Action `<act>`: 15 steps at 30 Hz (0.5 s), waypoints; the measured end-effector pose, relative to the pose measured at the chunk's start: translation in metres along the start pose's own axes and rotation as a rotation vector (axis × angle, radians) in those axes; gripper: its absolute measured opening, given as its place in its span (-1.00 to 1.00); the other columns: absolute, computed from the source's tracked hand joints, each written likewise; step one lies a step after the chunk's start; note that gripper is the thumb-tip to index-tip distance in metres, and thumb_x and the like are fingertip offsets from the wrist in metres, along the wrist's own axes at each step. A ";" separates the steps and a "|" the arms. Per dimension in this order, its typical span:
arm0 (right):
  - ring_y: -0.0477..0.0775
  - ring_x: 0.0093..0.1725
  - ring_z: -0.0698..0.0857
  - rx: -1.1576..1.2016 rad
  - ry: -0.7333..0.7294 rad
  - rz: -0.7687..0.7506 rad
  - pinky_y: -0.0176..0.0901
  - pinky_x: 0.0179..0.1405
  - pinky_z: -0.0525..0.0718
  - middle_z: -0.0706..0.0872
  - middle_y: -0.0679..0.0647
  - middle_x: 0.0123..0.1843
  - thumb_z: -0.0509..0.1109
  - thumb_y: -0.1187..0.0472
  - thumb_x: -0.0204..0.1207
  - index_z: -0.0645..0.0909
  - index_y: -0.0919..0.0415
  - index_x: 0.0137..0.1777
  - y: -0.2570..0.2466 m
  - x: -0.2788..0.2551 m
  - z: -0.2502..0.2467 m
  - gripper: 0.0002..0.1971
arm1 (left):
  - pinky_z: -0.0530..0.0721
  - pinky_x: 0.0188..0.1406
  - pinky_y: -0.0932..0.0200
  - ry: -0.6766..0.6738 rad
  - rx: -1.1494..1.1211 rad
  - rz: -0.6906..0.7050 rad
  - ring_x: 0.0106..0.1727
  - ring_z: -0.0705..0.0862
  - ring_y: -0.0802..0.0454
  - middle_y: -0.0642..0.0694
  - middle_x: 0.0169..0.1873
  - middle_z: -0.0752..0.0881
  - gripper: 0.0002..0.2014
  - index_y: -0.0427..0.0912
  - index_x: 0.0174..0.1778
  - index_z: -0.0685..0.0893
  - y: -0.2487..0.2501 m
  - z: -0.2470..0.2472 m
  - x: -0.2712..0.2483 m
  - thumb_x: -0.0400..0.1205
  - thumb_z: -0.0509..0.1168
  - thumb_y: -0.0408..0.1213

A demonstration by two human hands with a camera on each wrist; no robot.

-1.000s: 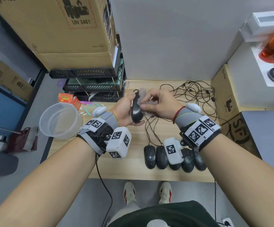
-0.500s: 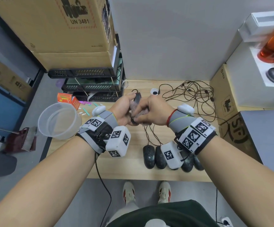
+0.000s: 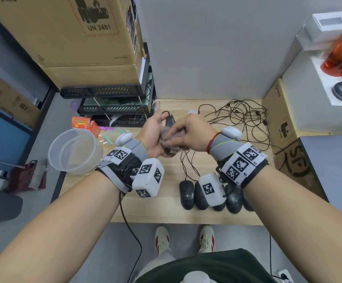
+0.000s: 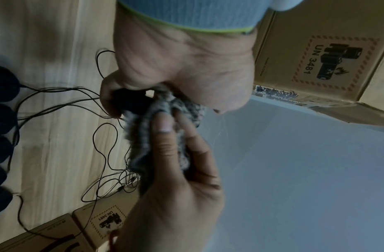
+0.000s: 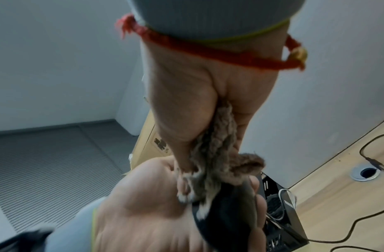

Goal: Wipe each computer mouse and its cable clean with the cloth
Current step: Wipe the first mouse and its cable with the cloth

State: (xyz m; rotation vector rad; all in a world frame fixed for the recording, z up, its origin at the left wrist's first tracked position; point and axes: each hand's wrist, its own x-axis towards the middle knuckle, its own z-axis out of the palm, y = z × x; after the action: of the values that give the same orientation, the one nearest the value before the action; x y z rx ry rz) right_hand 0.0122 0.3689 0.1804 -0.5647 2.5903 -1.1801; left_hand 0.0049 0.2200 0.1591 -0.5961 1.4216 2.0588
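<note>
"UN 3481" on cardboard box (image 3: 96, 29), "PICO"

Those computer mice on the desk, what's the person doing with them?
They are cleaning them one at a time. The left hand holds one black mouse up above the desk, and the right hand rubs it with a bunched grey cloth. Several more black mice lie in a row near the desk's front edge, and their thin cables run back into a tangle by the wall.
</note>
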 end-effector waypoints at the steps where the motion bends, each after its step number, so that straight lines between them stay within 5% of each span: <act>1: -0.23 -0.46 0.58 0.032 0.077 0.014 -0.51 -0.38 0.48 0.76 -0.09 -0.40 0.70 0.09 0.30 0.83 0.00 -0.19 0.001 0.002 -0.003 -0.87 | 0.58 -0.06 -0.10 -0.012 0.047 -0.005 -0.31 0.61 -0.06 -0.12 -0.19 0.70 -0.53 0.06 0.24 0.49 -0.002 -0.001 0.002 0.75 -0.08 0.33; 3: -0.28 -0.46 0.60 0.095 0.257 0.056 -0.49 -0.34 0.53 0.68 -0.25 -0.47 0.68 0.08 0.33 0.82 0.04 -0.17 0.003 0.008 -0.008 -0.87 | 0.55 0.03 -0.14 -0.016 0.119 0.005 -0.24 0.64 -0.03 -0.07 -0.13 0.73 -0.38 0.00 0.35 0.60 -0.005 -0.001 0.004 0.76 -0.15 0.35; 5: -0.28 -0.34 0.65 0.093 0.365 0.096 -0.30 -0.17 0.65 0.69 -0.29 -0.38 0.67 0.04 0.34 0.80 0.00 -0.17 0.007 0.014 -0.010 -0.86 | 0.58 -0.05 -0.03 -0.038 0.155 0.027 -0.44 0.66 0.04 -0.04 -0.40 0.73 -0.30 0.03 0.33 0.65 -0.007 0.004 0.000 0.75 -0.22 0.39; 7: -0.36 -0.37 0.64 0.082 0.286 0.090 -0.35 -0.21 0.60 0.69 -0.26 -0.36 0.67 0.06 0.35 0.78 -0.05 -0.19 0.007 0.013 -0.011 -0.88 | 0.57 -0.18 0.09 -0.086 0.155 0.012 -0.54 0.63 0.09 -0.01 -0.48 0.67 -0.24 0.03 0.10 0.68 -0.006 0.010 -0.005 0.68 -0.28 0.48; 10: -0.41 -0.41 0.61 0.027 0.039 0.008 -0.56 -0.32 0.48 0.69 -0.25 -0.39 0.69 0.15 0.33 0.83 0.00 -0.15 0.000 0.002 -0.010 -0.87 | 0.36 -0.16 0.07 -0.111 0.080 -0.027 -0.41 0.57 0.00 -0.08 -0.33 0.60 -0.22 -0.02 -0.22 0.55 0.000 0.009 -0.006 0.55 -0.22 0.63; 13: -0.29 -0.40 0.62 0.095 -0.051 0.001 -0.43 -0.30 0.58 0.74 -0.19 -0.38 0.71 0.14 0.28 0.83 -0.04 -0.19 0.002 -0.002 -0.011 -0.85 | 0.42 -0.07 -0.04 -0.099 0.081 -0.042 -0.14 0.62 -0.12 -0.17 0.01 0.69 -0.18 0.02 0.00 0.67 0.002 0.006 -0.004 0.50 -0.17 0.66; 15: -0.23 -0.50 0.58 0.192 0.081 0.063 -0.30 -0.39 0.58 0.69 -0.16 -0.47 0.72 0.12 0.29 0.80 0.00 -0.22 0.008 0.003 -0.013 -0.85 | 0.48 -0.07 -0.02 -0.159 0.151 -0.041 -0.15 0.58 -0.05 -0.16 0.13 0.67 -0.01 -0.03 0.31 0.72 0.000 0.005 -0.004 0.48 -0.22 0.67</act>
State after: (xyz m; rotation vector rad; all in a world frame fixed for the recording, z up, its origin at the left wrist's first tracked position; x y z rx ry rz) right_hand 0.0027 0.3804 0.1827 -0.3997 2.5010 -1.4373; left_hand 0.0077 0.2241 0.1628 -0.3879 1.4433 1.9018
